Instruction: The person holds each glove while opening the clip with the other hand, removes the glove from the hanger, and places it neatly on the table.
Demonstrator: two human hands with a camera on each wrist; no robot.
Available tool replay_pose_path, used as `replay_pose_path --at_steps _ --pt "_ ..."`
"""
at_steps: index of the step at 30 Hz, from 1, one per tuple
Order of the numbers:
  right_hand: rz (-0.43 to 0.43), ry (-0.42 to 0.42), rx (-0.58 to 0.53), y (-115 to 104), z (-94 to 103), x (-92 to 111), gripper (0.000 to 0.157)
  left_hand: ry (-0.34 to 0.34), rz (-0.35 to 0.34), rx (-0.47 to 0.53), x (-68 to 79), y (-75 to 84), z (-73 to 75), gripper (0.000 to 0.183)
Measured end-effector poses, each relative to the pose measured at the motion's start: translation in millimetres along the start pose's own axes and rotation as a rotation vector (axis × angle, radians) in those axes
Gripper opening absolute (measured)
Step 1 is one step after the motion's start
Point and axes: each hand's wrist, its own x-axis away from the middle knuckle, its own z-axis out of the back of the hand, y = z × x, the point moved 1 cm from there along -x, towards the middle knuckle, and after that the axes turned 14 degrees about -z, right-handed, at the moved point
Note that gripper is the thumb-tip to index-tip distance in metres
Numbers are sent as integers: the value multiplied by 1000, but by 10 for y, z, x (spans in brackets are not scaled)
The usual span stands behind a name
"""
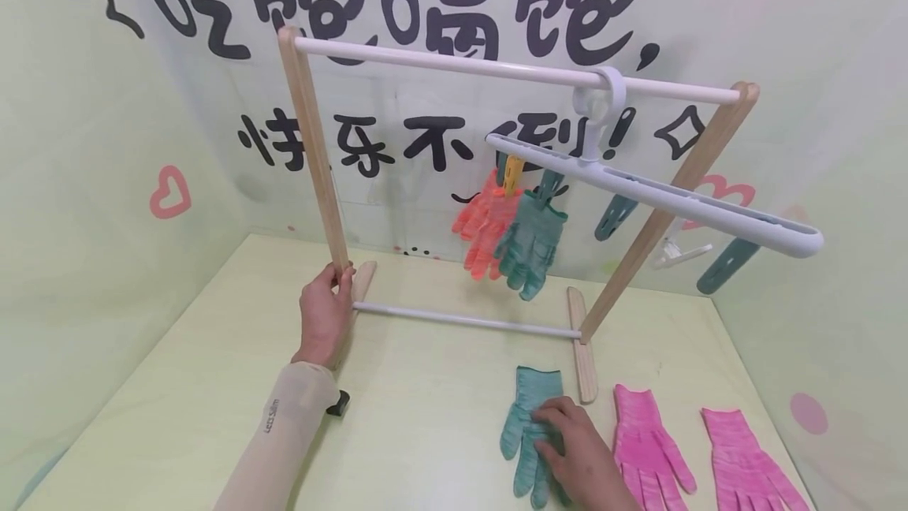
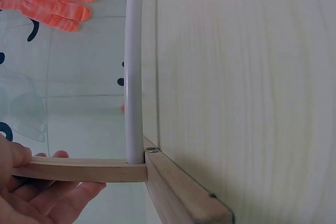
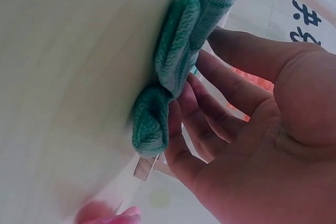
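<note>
My left hand (image 1: 326, 314) grips the left wooden post (image 1: 315, 156) of a drying rack low down; in the left wrist view the thumb lies on one side of the post (image 2: 79, 170) and the fingers on the other. A green knitted glove (image 1: 534, 393) lies on the table at the front, cuff away from me. Over its palm is my right hand (image 1: 585, 448), and the right wrist view has the fingertips and thumb at the surface of the glove (image 3: 178, 51), fingers loosely extended. A pale hanger (image 1: 660, 194) hangs from the rack's top white rod (image 1: 440, 61).
Clips on the hanger hold an orange glove (image 1: 489, 227) and another green glove (image 1: 532, 247). Other clips (image 1: 615, 215) hang with nothing in them. Two pink gloves (image 1: 649, 440) lie right of my right hand. A white lower rod (image 1: 461, 319) joins the posts near the table.
</note>
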Motion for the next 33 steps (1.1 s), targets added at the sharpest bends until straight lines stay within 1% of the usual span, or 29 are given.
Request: replay_pose_path --at_steps 7,14,20,24,27,29,31,33 --pt "-3 -4 2 16 6 7 29 5 -12 -1 6 -8 -21 32" --pt "-15 -17 3 26 -7 1 29 9 -5 -14 6 -24 -33 32" --pt "-8 -23 -3 29 0 -5 31 14 -6 -7 7 1 -17 33" --pt "-8 -14 -4 28 5 -7 29 10 10 -1 1 9 -13 33" --pt "-7 -10 -7 30 8 -7 29 -7 25 4 1 11 -6 34" --pt "-7 -16 -11 34 11 -10 29 -31 31 10 11 15 6 36" --pt "-7 -22 -14 38 15 -11 29 -67 44 7 33 29 26 37" --pt "-8 -30 -14 40 20 -13 29 -114 62 -23 63 54 53 38"
